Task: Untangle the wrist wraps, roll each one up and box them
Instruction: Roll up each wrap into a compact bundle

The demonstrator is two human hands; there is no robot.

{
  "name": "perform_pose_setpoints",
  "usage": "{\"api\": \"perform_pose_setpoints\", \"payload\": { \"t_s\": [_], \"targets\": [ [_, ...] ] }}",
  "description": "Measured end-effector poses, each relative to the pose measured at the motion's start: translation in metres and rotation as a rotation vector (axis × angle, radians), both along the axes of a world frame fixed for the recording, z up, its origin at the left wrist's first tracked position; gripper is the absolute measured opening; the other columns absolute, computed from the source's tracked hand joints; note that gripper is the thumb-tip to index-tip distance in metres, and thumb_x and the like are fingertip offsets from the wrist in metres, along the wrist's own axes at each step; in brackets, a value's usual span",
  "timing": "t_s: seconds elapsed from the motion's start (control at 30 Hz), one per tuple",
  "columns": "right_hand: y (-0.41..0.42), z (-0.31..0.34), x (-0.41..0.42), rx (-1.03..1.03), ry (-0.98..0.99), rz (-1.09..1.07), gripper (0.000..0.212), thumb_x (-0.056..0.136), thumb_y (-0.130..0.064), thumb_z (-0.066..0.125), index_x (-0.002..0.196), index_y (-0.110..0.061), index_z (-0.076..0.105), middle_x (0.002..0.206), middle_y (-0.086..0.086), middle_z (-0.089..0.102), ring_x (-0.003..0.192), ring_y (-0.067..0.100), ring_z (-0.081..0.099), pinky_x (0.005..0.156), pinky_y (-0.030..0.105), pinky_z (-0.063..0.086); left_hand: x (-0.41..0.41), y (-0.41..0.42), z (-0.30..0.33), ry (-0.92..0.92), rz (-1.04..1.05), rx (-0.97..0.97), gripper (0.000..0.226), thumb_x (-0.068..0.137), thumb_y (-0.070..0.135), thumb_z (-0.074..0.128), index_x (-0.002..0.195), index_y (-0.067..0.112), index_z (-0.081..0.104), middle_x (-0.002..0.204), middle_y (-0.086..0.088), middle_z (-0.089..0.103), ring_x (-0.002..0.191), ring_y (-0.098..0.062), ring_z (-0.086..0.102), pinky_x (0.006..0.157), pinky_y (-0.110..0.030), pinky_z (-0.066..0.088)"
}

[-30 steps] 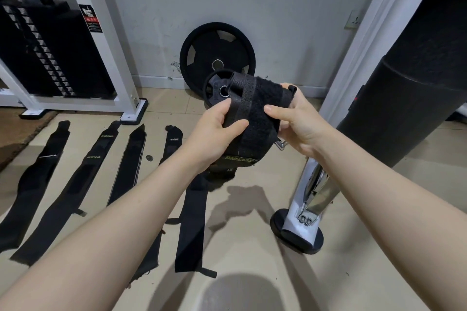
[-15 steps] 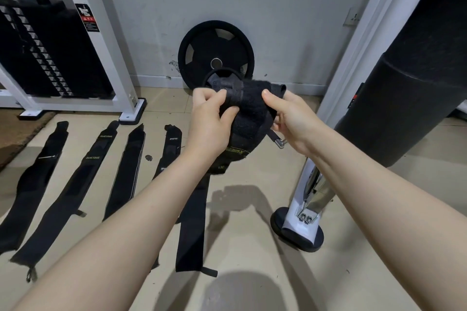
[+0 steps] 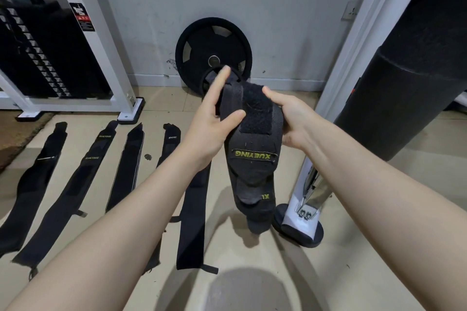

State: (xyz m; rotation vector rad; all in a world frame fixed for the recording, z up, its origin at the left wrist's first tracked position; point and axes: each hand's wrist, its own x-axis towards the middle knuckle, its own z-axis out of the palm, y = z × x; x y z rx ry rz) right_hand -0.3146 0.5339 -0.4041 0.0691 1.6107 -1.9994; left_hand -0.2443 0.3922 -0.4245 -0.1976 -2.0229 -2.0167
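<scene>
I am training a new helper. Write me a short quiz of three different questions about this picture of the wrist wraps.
1. True or false: the wrap in the hands is already rolled tight.
2. Not counting the held one, how many wraps lie flat on the floor? A) two B) five C) eight
3. Fill in: the yellow word on the held wrap's label reads ____.

Key
1. False: the left hand and the right hand hold its upper part, and the rest hangs loose.
2. B: the first, second, third and fourth wraps, and a fifth partly behind the left forearm.
3. XUEYING.
</scene>
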Motion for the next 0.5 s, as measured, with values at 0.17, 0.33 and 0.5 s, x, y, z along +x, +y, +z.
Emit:
{"api": "perform_pose_setpoints", "payload": {
  "t_s": [0.17,0.33,0.5],
  "targets": [
    [-0.002,0.003,-0.002,0.356,0.252,-0.001,0.045,0.091,-0.049,0.054,0.123,-0.018,0.052,0.107,0.003,0.065,0.099,0.022,0.060,0.077,0.031,0.050,-0.001,-0.003,0.004,-0.008,0.123,-0.104,0.043,0.091,-0.005,0.055,0.119,0.028,0.052,0.109,0.010,0.059,0.095,0.003,0.060,0.092,-0.035,0.054],
    [0.009,0.003,0.005,0.472,0.999,0.240,0.058,0.086,-0.030,0.068,0.133,-0.034,0.035,0.140,-0.002,0.029,0.126,0.008,0.033,0.097,0.005,0.029,-0.003,-0.004,0.002,-0.084,0.155,0.094,0.038,0.094,-0.002,0.051,0.119,0.027,0.053,0.111,0.005,0.062,0.105,-0.012,0.063,0.090,-0.037,0.054],
    [0.015,0.002,-0.003,0.731,1.111,0.350,0.075,0.073,-0.022,0.079,0.137,-0.030,0.040,0.135,0.000,0.045,0.121,0.009,0.041,0.092,0.015,0.032,-0.006,-0.002,0.005,-0.233,0.033,0.362,0.031,0.093,-0.004,0.051,0.118,0.015,0.053,0.108,-0.006,0.063,0.099,-0.019,0.063,0.085,-0.029,0.055]
  ]
}}
